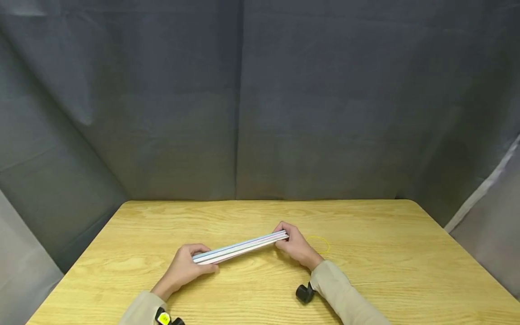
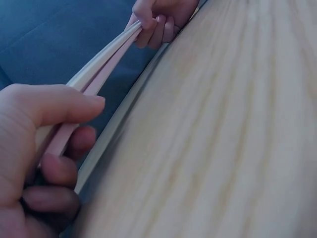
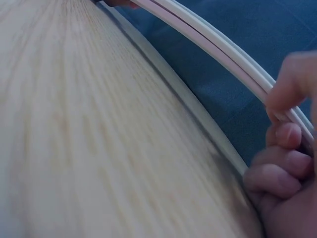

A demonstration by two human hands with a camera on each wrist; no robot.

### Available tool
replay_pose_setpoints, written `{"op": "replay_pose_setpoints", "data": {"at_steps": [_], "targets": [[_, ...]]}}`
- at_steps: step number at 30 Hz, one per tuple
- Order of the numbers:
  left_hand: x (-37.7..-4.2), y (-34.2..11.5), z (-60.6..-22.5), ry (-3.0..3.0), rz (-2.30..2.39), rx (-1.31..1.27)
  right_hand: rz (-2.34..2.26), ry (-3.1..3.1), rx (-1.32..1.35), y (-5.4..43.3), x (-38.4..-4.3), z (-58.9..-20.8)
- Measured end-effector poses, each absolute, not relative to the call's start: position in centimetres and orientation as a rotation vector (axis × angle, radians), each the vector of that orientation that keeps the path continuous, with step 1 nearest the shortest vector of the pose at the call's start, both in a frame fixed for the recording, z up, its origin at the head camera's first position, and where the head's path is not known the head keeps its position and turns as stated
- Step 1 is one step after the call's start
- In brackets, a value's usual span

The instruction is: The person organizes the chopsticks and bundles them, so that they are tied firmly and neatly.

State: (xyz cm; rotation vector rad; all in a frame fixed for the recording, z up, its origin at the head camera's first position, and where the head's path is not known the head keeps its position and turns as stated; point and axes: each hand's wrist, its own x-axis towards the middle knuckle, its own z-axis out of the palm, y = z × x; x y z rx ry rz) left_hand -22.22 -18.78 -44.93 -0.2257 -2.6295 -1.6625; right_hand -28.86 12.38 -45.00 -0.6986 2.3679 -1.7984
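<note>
A stack of thin booklets (image 1: 239,248), seen edge-on with white, pale blue and pink layers, is held between both hands over the table. My left hand (image 1: 184,267) grips its near left end, thumb on one face and fingers on the other. At the far right end, my right hand (image 1: 297,246) pinches it between thumb and fingers. In the right wrist view, the booklets (image 3: 213,42) look slightly bowed, with a narrow gap between layers. The left wrist view shows the pink layer (image 2: 106,72) beside the white ones. Their covers are not readable.
A thin yellow loop (image 1: 318,237), like a rubber band, lies on the wooden table (image 1: 386,271) just beyond my right wrist. Dark grey cloth (image 1: 325,113) hangs behind the table, and more cloth borders both sides.
</note>
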Motion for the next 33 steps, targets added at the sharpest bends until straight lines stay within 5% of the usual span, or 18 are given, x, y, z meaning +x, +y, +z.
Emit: {"op": "replay_pose_setpoints", "data": {"at_steps": [6,15,33], "targets": [[-21.9,-18.4,-44.7,-2.628,-1.691,-0.150,-1.914,2.129,-0.739,12.6,-28.9,-45.2],[-21.9,-17.5,-44.5,-2.725,-1.528,-0.245,-1.866,2.437,-0.388,11.8,-29.0,-44.9],[-22.1,-17.0,-44.6,-2.668,-1.516,-0.377,-1.737,2.724,-0.410,12.1,-28.9,-43.7]]}}
